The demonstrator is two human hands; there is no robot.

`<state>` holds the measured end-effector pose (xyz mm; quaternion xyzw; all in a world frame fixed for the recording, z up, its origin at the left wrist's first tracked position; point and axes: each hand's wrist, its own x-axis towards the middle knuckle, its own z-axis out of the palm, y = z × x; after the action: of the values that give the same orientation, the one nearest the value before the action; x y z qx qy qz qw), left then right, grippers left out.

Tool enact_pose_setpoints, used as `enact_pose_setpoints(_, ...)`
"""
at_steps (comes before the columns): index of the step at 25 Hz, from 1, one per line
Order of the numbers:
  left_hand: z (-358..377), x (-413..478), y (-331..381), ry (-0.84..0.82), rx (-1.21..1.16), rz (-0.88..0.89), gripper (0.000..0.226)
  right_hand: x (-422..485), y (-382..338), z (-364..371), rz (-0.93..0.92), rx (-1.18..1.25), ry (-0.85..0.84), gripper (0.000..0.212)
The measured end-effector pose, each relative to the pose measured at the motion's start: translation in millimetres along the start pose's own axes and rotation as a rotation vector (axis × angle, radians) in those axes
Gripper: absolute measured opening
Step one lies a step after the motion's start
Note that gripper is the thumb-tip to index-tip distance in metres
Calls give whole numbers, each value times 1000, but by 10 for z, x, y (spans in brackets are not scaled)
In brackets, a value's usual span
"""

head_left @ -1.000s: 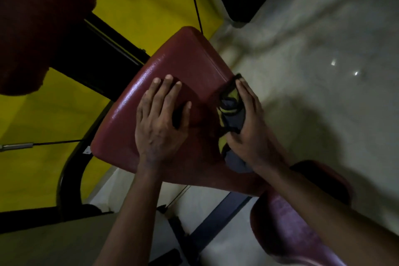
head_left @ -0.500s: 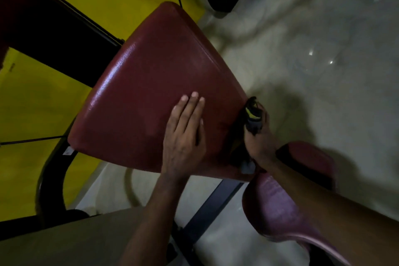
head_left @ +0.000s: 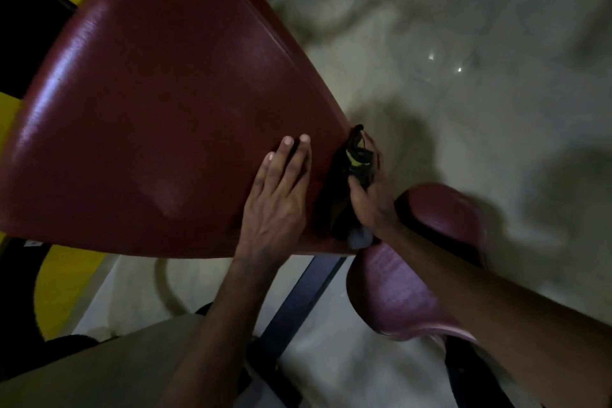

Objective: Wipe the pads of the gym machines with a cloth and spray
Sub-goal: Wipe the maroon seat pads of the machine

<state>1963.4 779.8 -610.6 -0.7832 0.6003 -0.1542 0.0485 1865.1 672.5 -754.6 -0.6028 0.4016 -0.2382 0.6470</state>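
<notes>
A large dark red seat pad [head_left: 159, 116] fills the upper left of the head view. My left hand [head_left: 275, 195] lies flat on its lower right part, fingers straight. My right hand [head_left: 371, 195] holds a dark cloth with yellow patches [head_left: 356, 159] against the pad's right edge, fingers curled round the cloth. Part of the cloth hangs down along the pad's side. No spray bottle is in view.
A smaller purple-red pad [head_left: 404, 291] sits under my right forearm at lower right. A dark metal frame bar [head_left: 304, 301] runs below the big pad. A yellow and black machine frame [head_left: 29, 26] is at the left. Pale floor [head_left: 463, 43] lies to the right.
My right hand slid the cloth from the pad's top over to its right edge. My left hand shifted toward the pad's lower right. The view moved closer to the pad.
</notes>
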Motion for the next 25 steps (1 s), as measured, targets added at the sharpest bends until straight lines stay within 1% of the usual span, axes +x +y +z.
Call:
enact_pose_setpoints(1, -7, -7, 7, 0, 13, 4, 63, 16, 122, -31, 100, -10, 1, 77)
enact_pose_setpoints(4, 15, -6, 26, -8, 31, 0, 62, 56, 399, -96, 325, -19, 7, 81)
enact_pose_setpoints(6, 30, 2, 28, -31, 85, 13, 62, 58, 428, -81, 450, 38, 8, 82)
enact_pose_setpoints(8, 0, -18, 39, -70, 147, 26, 62, 9, 418, -40, 388, 97, 16, 82)
enact_pose_setpoints(10, -89, -81, 33, -69, 149, -65, 61, -43, 470, -39, 289, 82, -19, 80)
enact_pose_setpoints(11, -146, -117, 12, -53, 150, -123, 60, -17, 501, -67, 280, 56, -27, 77)
enact_pose_setpoints(13, -236, -178, -35, -32, 163, -170, 58, 97, 540, -106, 380, 29, 21, 68)
enact_pose_setpoints(15, -247, -204, -60, -26, 183, -163, 57, 226, 538, -94, 470, 86, 102, 64)
enact_pose_setpoints(17, -207, -182, -39, -16, 207, -155, 57, 254, 526, -78, 484, 107, 148, 59)
enact_pose_setpoints(20, -177, -188, -22, -12, 216, -143, 55, 86, 478, 14, 532, 107, 124, 48)
enact_pose_setpoints(23, -150, -199, 9, 13, 181, -164, 57, 32, 510, 99, 489, 57, 139, 58)
enact_pose_setpoints(25, -104, -214, 48, 30, 101, -191, 60, 182, 481, 19, 545, 63, 174, 47)
